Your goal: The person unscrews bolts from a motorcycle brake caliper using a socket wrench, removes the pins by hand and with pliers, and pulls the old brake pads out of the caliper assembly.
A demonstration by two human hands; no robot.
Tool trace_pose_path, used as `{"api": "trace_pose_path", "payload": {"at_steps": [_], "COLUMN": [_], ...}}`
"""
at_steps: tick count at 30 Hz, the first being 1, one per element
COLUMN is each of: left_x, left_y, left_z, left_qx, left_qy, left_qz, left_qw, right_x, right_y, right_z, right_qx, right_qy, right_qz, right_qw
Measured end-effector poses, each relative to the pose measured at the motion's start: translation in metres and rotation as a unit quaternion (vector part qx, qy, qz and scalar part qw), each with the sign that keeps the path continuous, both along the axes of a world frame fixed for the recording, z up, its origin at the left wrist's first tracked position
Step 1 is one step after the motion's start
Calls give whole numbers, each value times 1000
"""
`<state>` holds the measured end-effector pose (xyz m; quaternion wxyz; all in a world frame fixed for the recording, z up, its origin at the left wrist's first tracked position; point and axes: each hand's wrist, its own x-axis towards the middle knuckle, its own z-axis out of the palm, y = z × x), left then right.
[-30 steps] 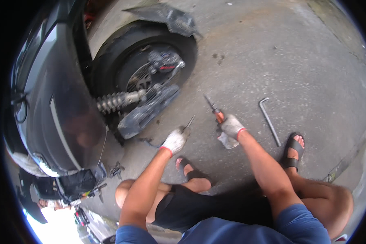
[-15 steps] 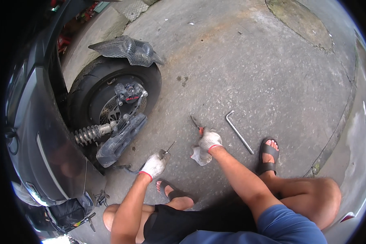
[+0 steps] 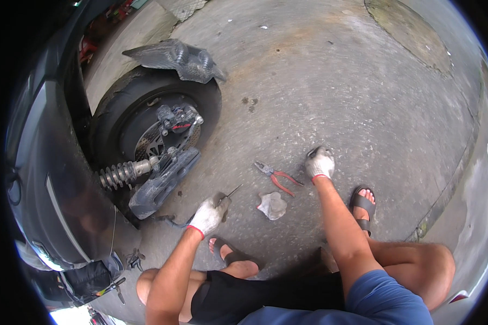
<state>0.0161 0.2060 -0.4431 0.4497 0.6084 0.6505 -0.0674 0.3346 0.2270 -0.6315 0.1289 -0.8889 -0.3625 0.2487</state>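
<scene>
My left hand [image 3: 209, 213], in a white work glove with dirty fingers, is closed on a thin metal rod [image 3: 234, 190] whose tip points up and right; its other end is hidden. My right hand [image 3: 320, 162], also gloved, is closed low over the concrete. It covers the spot where an L-shaped wrench lay; hand and forearm hide whatever is there. Between the hands lie pliers [image 3: 279, 180] with red handles, jaws to the upper left. Just below them a crumpled white glove or cloth [image 3: 273, 206] rests on the ground.
To the left stands a dark motor scooter [image 3: 70, 179] with its wheel [image 3: 116, 100], coil-spring shock absorber [image 3: 118, 176], brake caliper [image 3: 179, 122] and dusty black fender [image 3: 176, 58]. A dark cable [image 3: 171, 220] lies near my left hand. My sandalled feet [image 3: 363, 203] rest on the concrete.
My right hand has let go of the pliers, leaving them on the ground, and moved right and up to the wrench's spot. My left hand still holds the rod. The view has shifted slightly.
</scene>
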Motion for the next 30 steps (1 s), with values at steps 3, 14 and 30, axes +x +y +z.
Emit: {"api": "trace_pose_path", "payload": {"at_steps": [3, 14, 30], "left_x": [0, 6, 8], "left_y": [2, 8, 14], "left_z": [5, 39, 74], "left_qx": [-15, -21, 114], "left_qy": [-111, -347, -467], "left_qz": [96, 246, 356], "left_qw": [989, 905, 801], "right_x": [1, -12, -150], "right_y": [-22, -15, -17], "right_z": [-10, 41, 132], "right_qx": [-34, 142, 187], "right_qy": [-51, 215, 629], "right_qz": [49, 51, -5], "right_qw": [997, 965, 755]}}
